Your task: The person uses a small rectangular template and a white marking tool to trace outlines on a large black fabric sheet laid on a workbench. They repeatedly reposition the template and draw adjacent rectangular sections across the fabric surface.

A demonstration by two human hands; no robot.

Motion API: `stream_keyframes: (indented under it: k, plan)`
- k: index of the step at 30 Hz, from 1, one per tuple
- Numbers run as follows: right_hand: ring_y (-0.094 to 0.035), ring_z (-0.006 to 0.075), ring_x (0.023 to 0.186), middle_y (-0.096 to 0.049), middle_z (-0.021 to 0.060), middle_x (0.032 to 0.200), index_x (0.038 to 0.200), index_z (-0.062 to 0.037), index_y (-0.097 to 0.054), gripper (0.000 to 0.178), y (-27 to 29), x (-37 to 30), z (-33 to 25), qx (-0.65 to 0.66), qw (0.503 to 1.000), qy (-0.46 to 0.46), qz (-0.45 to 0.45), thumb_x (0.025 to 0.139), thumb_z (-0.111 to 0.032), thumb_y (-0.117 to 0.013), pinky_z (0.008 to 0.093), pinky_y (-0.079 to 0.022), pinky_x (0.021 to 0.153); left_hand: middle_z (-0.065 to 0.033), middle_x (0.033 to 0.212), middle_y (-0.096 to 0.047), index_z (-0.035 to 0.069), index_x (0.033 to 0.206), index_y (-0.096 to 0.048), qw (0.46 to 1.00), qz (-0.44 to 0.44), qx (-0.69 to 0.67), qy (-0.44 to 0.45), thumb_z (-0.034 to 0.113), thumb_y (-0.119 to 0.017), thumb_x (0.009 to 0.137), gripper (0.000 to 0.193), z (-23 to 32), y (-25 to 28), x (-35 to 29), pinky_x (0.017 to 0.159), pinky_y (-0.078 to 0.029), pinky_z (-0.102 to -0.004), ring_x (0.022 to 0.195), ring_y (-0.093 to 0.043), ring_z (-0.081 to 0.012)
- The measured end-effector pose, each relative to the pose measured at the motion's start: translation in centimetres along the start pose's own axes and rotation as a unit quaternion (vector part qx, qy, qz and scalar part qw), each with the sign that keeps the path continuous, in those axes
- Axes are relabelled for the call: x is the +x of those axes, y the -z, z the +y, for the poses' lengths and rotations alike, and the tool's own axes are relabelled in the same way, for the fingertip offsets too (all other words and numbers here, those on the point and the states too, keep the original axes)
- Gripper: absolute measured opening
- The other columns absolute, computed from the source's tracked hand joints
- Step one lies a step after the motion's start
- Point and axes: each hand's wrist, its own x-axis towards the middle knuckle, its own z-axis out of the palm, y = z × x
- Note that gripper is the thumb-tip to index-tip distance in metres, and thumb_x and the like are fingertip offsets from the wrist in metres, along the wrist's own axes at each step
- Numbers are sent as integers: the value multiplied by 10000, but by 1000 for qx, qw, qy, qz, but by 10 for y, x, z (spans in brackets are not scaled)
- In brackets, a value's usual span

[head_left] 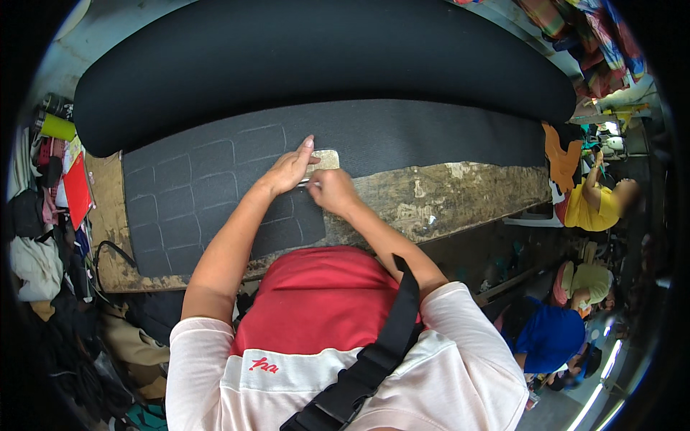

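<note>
A dark grey sheet of material (424, 133) lies on the worn table, its left part drawn over with pale rounded outlines. A small tan card template (328, 159) with rounded corners rests on the sheet near its stepped edge. My left hand (291, 169) lies over the template's left side with fingers stretched out, pressing on it. Close against it, my right hand (334, 192) is closed round a thin, pale pen-like stick (304, 182), whose tip is at the template's lower edge. My fingers partly hide the template and the stick.
A big black roll (323, 57) spans the table's far side. The scuffed wooden table (445, 201) shows at right. Orange pieces (562, 158) hang at its right end. Piled fabric (36, 266) is at left. Several people work at right, one in a yellow top (593, 205).
</note>
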Motion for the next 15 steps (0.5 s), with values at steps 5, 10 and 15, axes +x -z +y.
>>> stream_keyframes:
  k: [5,10,15]
  plan:
    - [-652,332,721,-643,205,710,752,-20,-675,92,63,-17,16,-124,982,-121,75,704,-89,-637,429,-517,685,-202,1303,-475,-26,1394,-248,993,-5,113,-30,484,-208,957,674,12,-13,-13,1069,-281,-369,1284,-357,-348]
    - [-606,169,549,-632,120,618,788,31,-659,114,91,-5,19,64,978,-110,165,781,-80,-635,288,-470,524,-223,1442,-261,-73,1341,-325,933,39,353,-62,320,-417,928,577,14,-61,-25,1097,-194,-474,1358,-213,-341]
    - [-589,89,551,-637,74,613,874,48,-661,130,79,25,30,126,969,-73,198,804,-56,-627,239,-464,513,-223,1436,-274,-78,1329,-343,917,169,348,-97,270,-486,896,574,-6,-52,13,1083,-205,-494,1351,-225,-353]
